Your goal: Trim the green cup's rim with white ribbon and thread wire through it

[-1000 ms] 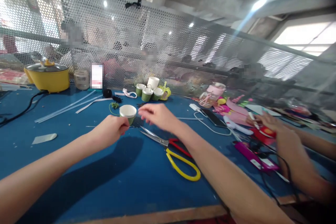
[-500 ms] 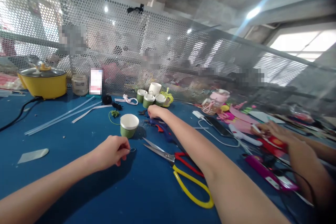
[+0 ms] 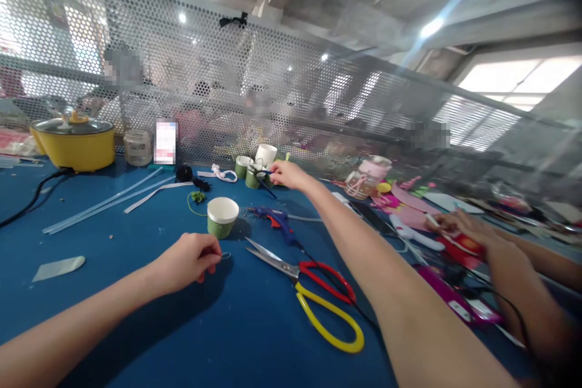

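My left hand (image 3: 188, 260) rests on the blue table (image 3: 136, 327), its fingers pinched on a small thin wire loop (image 3: 226, 256). Just beyond it stands a green paper cup (image 3: 222, 217) with a white inside. My right hand (image 3: 287, 174) reaches far back and is closed on a thin dark tool (image 3: 264, 183) beside a cluster of small green and white cups (image 3: 255, 165). A blue glue gun (image 3: 277, 219) lies under my right forearm. Red-and-yellow scissors (image 3: 313, 294) lie open to the right of my left hand.
A yellow pot (image 3: 75, 142), a jar (image 3: 139, 147) and long clear strips (image 3: 104, 200) sit at the back left. A perforated metal screen (image 3: 318, 97) closes the far edge. A co-worker's hands (image 3: 454, 224) work at the right among pink craft pieces, cables and a phone.
My left hand let go of the green cup and drew back toward me, pinching the wire loop. My right hand reached farther back to the cup cluster and now grips the thin dark tool.
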Available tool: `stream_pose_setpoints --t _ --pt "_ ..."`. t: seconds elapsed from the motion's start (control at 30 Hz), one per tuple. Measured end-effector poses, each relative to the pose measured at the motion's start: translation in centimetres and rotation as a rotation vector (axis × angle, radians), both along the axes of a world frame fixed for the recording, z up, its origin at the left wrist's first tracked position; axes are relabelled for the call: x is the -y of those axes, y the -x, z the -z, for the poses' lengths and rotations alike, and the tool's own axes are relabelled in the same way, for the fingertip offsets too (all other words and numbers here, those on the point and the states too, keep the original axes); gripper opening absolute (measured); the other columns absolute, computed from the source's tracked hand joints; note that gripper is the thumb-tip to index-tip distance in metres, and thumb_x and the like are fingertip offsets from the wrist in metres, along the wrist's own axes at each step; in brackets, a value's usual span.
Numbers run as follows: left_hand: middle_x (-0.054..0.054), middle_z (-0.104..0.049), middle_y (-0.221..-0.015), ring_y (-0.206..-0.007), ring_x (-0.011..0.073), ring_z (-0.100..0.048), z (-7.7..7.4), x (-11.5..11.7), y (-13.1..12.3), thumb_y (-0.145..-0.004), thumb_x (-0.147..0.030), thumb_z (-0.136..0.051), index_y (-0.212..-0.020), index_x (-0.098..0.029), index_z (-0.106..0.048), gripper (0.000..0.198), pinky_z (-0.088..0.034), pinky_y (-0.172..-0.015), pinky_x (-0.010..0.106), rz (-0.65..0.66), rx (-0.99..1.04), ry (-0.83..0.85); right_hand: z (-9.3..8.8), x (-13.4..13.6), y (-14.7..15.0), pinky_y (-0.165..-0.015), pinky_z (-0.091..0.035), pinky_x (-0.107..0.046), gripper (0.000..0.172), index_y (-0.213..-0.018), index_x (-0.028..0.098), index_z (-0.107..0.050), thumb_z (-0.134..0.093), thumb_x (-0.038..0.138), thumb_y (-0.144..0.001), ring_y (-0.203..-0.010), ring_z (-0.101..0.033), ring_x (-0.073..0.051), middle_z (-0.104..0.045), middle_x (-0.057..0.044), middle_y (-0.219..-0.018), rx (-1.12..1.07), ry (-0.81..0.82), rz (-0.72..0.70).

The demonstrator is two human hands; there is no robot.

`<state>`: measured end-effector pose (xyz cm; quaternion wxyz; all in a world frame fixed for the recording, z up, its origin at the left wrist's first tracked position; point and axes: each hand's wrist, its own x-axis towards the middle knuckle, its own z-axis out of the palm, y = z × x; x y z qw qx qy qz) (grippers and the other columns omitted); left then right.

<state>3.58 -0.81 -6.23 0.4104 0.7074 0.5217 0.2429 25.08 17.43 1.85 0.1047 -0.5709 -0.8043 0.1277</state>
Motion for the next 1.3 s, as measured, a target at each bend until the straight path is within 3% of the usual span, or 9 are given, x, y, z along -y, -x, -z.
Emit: stream_pose_setpoints --t 0.1,0.23,0.37,0.5,0.67,0.83,0.93,1.1,1.3 --pt "0.000 -0.058 -0.060 -0.049 0.0116 -0.049 -0.2 0.0 0.1 -0.074 -0.031 -0.043 -0.072 -0.017 -0.053 0.017 -0.037 -0.050 0.023 -0.020 -0.008 -0.090 -2.5 3.5 -1.4 -0.046 -0.040 -0.019 0.009 -0.093 0.013 -0.048 -0.045 0.015 -0.085 -0.053 -0.050 -0.007 -0.058 -0.003 -0.077 -0.262 -0.042 0.016" --pt "-0.001 -0.053 -0.058 -0.054 0.0122 -0.046 -0.4 0.0 -0.3 -0.073 -0.039 -0.049 -0.077 -0.015 -0.054 0.024 -0.035 -0.051 0.023 -0.087 0.126 -0.156 -3.7 10.3 -1.8 -0.035 -0.025 -0.014 0.003 -0.083 0.016 -0.043 -0.043 0.013 -0.083 -0.043 -0.037 -0.002 -0.052 0.001 -0.067 -0.502 0.031 -0.029" --pt "-0.004 -0.044 -0.058 -0.054 0.0099 -0.039 -1.4 0.7 -1.1 -0.071 -0.043 -0.052 -0.085 -0.013 -0.054 0.033 -0.032 -0.051 0.022 -0.123 0.330 -0.205 -1.9 15.7 -0.3 -0.033 -0.017 -0.013 0.013 -0.075 0.014 -0.046 -0.057 0.019 -0.073 -0.040 -0.031 -0.001 -0.050 0.002 -0.060 -1.027 0.494 -0.156" --pt "-0.005 -0.036 -0.055 -0.054 0.0083 -0.032 -2.1 1.8 -1.1 -0.075 -0.042 -0.047 -0.065 -0.014 -0.050 0.030 -0.028 -0.050 0.021 -0.094 0.318 -0.212 0.7 17.7 1.5 -0.034 -0.021 -0.012 0.017 -0.078 0.013 -0.051 -0.064 0.015 -0.067 -0.042 -0.032 0.000 -0.050 0.004 -0.060 -1.243 0.671 -0.192" --pt "-0.006 -0.032 -0.054 -0.052 0.0073 -0.026 -2.0 2.7 -0.8 -0.076 -0.039 -0.047 -0.060 -0.015 -0.045 0.029 -0.023 -0.047 0.021 -0.052 0.276 -0.195 3.7 17.7 2.6 -0.057 -0.042 -0.019 0.020 -0.089 0.015 -0.059 -0.063 0.018 -0.069 -0.069 -0.053 -0.008 -0.059 -0.004 -0.087 -1.202 0.720 -0.315" --pt "-0.006 -0.033 -0.051 -0.050 0.0068 -0.028 -1.6 3.1 -1.4 -0.076 -0.036 -0.049 -0.053 -0.015 -0.041 0.031 -0.025 -0.048 0.021 0.015 0.281 -0.133 5.5 18.3 3.3 -0.087 -0.039 -0.033 0.032 -0.104 0.020 -0.059 -0.058 0.023 -0.073 -0.104 -0.050 -0.018 -0.058 -0.006 -0.109 -1.301 0.832 -0.564" --pt "-0.005 -0.038 -0.053 -0.052 0.0074 -0.032 -2.0 3.3 -1.5 -0.075 -0.036 -0.051 -0.059 -0.014 -0.047 0.027 -0.028 -0.049 0.021 0.002 0.339 -0.121 5.0 18.5 3.4 -0.091 -0.037 -0.036 0.026 -0.104 0.020 -0.060 -0.051 0.024 -0.079 -0.107 -0.049 -0.019 -0.059 -0.007 -0.110 -1.335 0.763 -0.557" --pt "0.001 -0.052 -0.074 -0.062 0.0102 -0.042 -3.9 4.1 -0.8 -0.078 -0.038 -0.048 -0.096 -0.014 -0.056 0.031 -0.033 -0.054 0.021 0.010 0.391 -0.108 3.3 18.7 2.2 -0.093 -0.036 -0.039 0.026 -0.107 0.020 -0.056 -0.047 0.027 -0.083 -0.101 -0.055 -0.019 -0.062 -0.006 -0.102 -1.338 0.547 -0.458" --pt "-0.001 -0.049 -0.058 -0.054 0.0107 -0.044 -4.4 4.3 -0.3 -0.087 -0.039 -0.027 -0.088 -0.016 -0.057 0.038 -0.034 -0.052 0.022 -0.065 0.168 -0.226 3.1 20.0 1.5 -0.087 -0.041 -0.037 0.031 -0.112 0.019 -0.049 -0.047 0.030 -0.083 -0.093 -0.056 -0.018 -0.057 -0.006 -0.101 -0.856 0.211 -0.272"
